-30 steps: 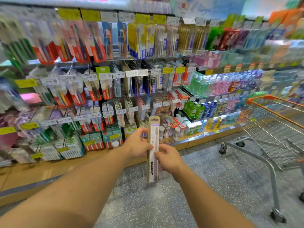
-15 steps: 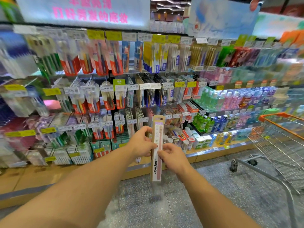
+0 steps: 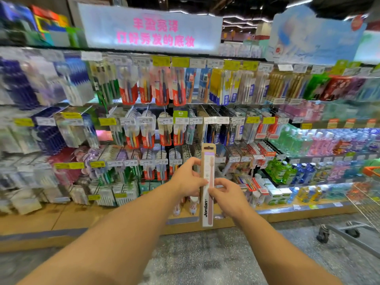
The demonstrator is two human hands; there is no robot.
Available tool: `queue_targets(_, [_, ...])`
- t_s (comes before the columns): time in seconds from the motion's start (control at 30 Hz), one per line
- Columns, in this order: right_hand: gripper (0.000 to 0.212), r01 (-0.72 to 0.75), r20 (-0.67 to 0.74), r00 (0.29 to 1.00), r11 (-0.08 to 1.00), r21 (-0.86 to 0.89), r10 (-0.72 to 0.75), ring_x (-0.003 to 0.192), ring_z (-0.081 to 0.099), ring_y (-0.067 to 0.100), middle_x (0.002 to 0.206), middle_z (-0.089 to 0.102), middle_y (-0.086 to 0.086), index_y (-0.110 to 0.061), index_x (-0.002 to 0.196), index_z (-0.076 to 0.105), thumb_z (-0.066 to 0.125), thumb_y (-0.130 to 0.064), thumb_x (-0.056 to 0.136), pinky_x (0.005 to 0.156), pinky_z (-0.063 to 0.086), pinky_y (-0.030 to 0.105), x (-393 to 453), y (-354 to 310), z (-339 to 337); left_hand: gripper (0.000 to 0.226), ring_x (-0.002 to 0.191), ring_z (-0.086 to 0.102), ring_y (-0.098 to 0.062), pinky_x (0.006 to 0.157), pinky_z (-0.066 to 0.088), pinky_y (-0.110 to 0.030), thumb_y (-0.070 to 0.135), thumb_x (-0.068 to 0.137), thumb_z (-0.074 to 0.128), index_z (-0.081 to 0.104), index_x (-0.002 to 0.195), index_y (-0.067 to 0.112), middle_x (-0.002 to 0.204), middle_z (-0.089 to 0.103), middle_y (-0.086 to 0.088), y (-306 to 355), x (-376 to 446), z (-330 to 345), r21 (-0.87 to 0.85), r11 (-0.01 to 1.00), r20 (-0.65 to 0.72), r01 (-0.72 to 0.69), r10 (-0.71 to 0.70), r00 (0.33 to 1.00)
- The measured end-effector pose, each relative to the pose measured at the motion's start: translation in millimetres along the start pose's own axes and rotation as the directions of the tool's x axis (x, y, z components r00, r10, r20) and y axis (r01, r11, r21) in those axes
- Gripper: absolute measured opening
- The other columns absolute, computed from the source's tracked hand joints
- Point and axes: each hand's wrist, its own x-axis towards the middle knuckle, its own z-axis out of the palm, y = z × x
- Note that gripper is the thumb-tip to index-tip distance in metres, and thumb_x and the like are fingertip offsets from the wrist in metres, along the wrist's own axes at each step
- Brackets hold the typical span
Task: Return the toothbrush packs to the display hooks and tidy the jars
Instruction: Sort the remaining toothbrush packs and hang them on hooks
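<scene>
**Pack upright between both hands, in front of the racks**

I see the pack [image 3: 207, 185] held upright in mid-air, a long narrow card with a pink toothbrush inside and "Jordan" printed up its lower half. My left hand [image 3: 188, 179] pinches its left edge around the middle, thumb in front and fingers curled toward the upper part. My right hand [image 3: 225, 192] pinches the right edge a little lower, fingertips [image 3: 211, 189] on the face of the card. The top third and the bottom third of the pack stick out clear of both grips. The hang tab at the top sits level with the lower rows of hooks but touches none of them.

Below is a speckled grey floor [image 3: 205, 262]. The display stands on a wooden plinth [image 3: 67, 219]. The ceiling is dark with strip lights, and a white sign [image 3: 152, 30] with pink characters tops the rack.

Behind the pack hang rows of toothbrush packs on hooks [image 3: 164, 128], with yellow and white price tags along the rails; the left side is blurred. Small jars [image 3: 193, 204] stand on the bottom shelf just behind my hands, partly hidden by them. To the right are mouthwash bottles [image 3: 292, 171] in green, blue and pink. A trolley [image 3: 349, 231] with an orange rim stands at the far right, well apart from the pack.
</scene>
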Motion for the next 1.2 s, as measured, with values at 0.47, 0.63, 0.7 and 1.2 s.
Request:
queue_targets(0.47, [0.016, 0.026, 0.027, 0.999, 0.999, -0.033, -0.025, 0.069, 0.065, 0.014, 0.082, 0.074, 0.003, -0.024, 0.105, 0.071, 0.064, -0.017, 0.093, 0.062, 0.051, 0.03, 9, -42, 36, 0.051, 0.084, 0.067, -0.031, 0.079, 0.059, -0.063, 0.0, 0.092, 0.068, 0.049, 0.126, 0.032, 0.089, 0.059, -0.018, -3, -6, -54, 0.027, 0.999, -0.043, -0.033, 0.034, 0.999])
queue_targets(0.63, [0.007, -0.012, 0.041, 0.999, 0.999, -0.044, 0.014, 0.068, 0.065, 0.019, 0.08, 0.074, 0.009, -0.017, 0.095, 0.069, 0.066, -0.015, 0.09, 0.061, 0.05, 0.034, 13, -33, 25, 0.049, 0.082, 0.071, -0.027, 0.079, 0.062, -0.052, -0.001, 0.092, 0.068, 0.051, 0.129, 0.027, 0.087, 0.066, -0.012, -7, 0, -42, -0.014, 0.999, -0.023, -0.029, 0.028, 0.999])
queue_targets(0.7, [0.007, -0.035, 0.031, 0.999, 0.998, -0.045, 0.036, 0.072, 0.069, 0.023, 0.085, 0.076, 0.012, -0.017, 0.093, 0.071, 0.066, -0.017, 0.087, 0.063, 0.052, 0.036, 16, -28, 18, 0.049, 0.083, 0.073, -0.03, 0.08, 0.062, -0.053, -0.004, 0.091, 0.068, 0.051, 0.129, 0.024, 0.084, 0.067, -0.01, -6, 3, -34, -0.035, 0.999, -0.004, -0.03, 0.03, 1.0])
queue_targets(1.2, [0.014, -0.094, -0.069, 0.99, 0.928, 0.359, 0.126, 0.076, 0.067, 0.021, 0.103, 0.074, 0.016, -0.01, 0.111, 0.066, 0.058, -0.009, 0.1, 0.057, 0.049, 0.03, 71, -10, -45, 0.062, 0.093, 0.076, -0.028, 0.065, 0.062, -0.037, 0.001, 0.09, 0.073, 0.048, 0.143, 0.02, 0.107, 0.073, -0.022, -13, 65, 11, -0.049, 0.998, 0.059, 0.042, -0.039, 0.997])
